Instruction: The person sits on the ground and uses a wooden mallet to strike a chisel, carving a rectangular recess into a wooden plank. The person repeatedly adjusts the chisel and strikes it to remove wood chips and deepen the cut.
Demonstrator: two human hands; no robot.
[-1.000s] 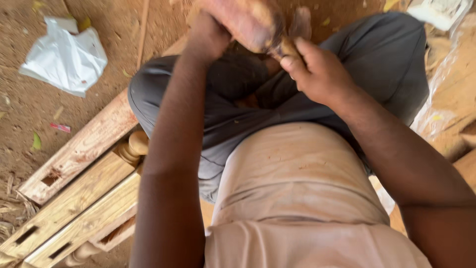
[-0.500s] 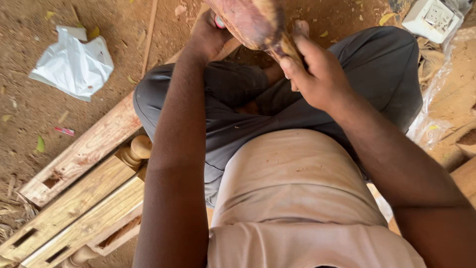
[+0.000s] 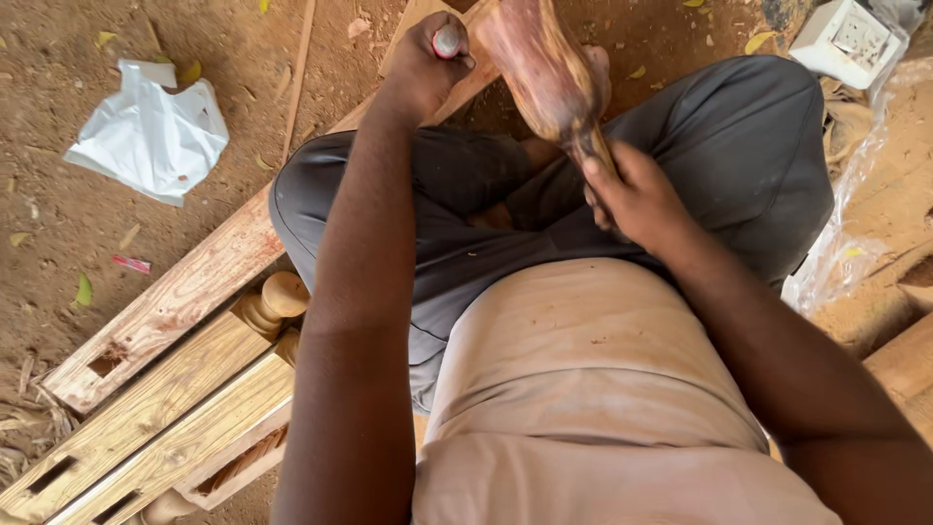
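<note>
Gripped mallet [image 3: 544,73] in right hand [image 3: 637,194], chisel [image 3: 447,41] in left hand [image 3: 423,68]; risked striking knuckles.

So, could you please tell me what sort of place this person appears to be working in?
Probably an informal outdoor woodworking spot. The person sits over a bare dirt floor, with mortised wooden planks and a turned wooden post alongside, and the right hand grips a carved wooden piece.
</note>
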